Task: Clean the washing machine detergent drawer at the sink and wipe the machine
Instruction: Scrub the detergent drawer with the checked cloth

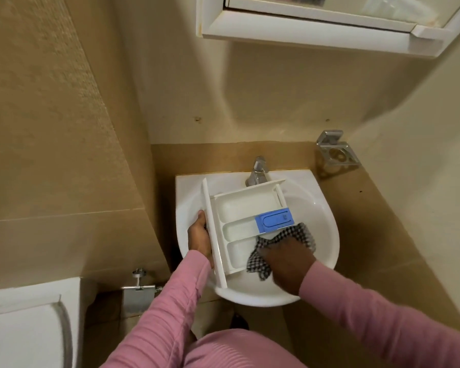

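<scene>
A white detergent drawer (239, 208) with a blue insert (274, 218) lies tilted inside the white sink (327, 235), its front panel toward the left. My left hand (198, 239) grips that front panel at the sink's left rim. My right hand (287, 257) is closed on a black-and-white checked cloth (298, 236) and presses it into the drawer's nearest compartment, just below the blue insert. The cloth hides the right end of that compartment. The washing machine is out of view.
A chrome tap (258, 171) stands behind the drawer. A metal soap holder (335, 155) is fixed to the wall at the right. A white cabinet (316, 25) hangs overhead. The toilet tank (29, 322) and a paper holder (138, 290) are at the lower left.
</scene>
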